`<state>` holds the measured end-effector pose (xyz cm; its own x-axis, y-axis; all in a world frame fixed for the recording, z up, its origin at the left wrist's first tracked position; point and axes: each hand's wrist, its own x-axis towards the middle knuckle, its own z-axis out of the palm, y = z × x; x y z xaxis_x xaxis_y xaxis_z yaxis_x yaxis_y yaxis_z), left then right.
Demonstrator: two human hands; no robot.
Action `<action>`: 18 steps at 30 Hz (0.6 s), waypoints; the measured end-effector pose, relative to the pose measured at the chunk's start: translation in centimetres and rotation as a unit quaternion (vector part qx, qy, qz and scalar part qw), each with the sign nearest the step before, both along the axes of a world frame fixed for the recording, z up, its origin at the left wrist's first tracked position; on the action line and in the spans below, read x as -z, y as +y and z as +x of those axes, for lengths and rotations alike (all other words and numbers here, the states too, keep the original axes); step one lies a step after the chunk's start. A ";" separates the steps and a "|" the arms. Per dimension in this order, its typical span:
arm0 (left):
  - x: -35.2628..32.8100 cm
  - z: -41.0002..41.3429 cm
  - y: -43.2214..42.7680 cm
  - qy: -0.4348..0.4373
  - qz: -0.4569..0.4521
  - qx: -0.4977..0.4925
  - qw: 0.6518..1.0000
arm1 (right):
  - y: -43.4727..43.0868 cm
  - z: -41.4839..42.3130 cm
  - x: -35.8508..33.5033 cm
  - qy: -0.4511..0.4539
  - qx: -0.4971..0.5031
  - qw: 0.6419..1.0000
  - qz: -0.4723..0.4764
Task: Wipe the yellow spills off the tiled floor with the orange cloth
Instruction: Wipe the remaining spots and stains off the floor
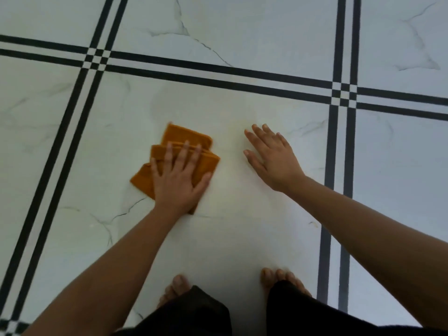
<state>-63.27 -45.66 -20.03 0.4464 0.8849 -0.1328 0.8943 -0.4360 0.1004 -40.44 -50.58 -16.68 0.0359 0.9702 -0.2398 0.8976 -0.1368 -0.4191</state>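
Centrally, the left hand (177,177), fingers spread flat, presses the folded orange cloth (188,138) onto the tiled floor (242,238); the right hand (272,158), fingers straight, apparently rests on bare tile nearby. Small yellowish mark (314,223) beside a black stripe (324,241).

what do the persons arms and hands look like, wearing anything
Both forearms are bare right to the edge of the picture, with no sleeve in view. The left hand and the right hand wear no gloves, and no ring, watch or bracelet shows. Lower down are dark trousers and bare feet.
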 end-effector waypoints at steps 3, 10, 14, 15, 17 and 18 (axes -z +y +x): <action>-0.9 -0.3 -2.3 -0.011 -0.037 0.039 0.998 | 1.4 -0.9 -0.2 -0.016 -0.054 0.998 0.000; -2.8 -0.8 1.8 -0.134 -0.087 -0.068 0.985 | 2.4 -5.0 0.1 0.036 -0.034 0.999 -0.006; -3.5 -0.2 3.2 -0.133 -0.135 -0.090 0.978 | 2.2 -7.0 -0.9 0.099 0.060 0.993 0.017; -3.6 0.1 3.3 -0.134 -0.154 -0.110 0.973 | 2.2 -7.4 -1.1 0.109 0.082 0.991 0.009; -3.8 0.8 3.6 -0.119 -0.189 -0.141 0.965 | 2.3 -7.7 -1.6 0.125 0.126 0.984 -0.011; -3.9 1.1 3.7 -0.115 -0.203 -0.145 0.961 | 2.3 -7.7 -1.8 0.132 0.145 0.980 -0.018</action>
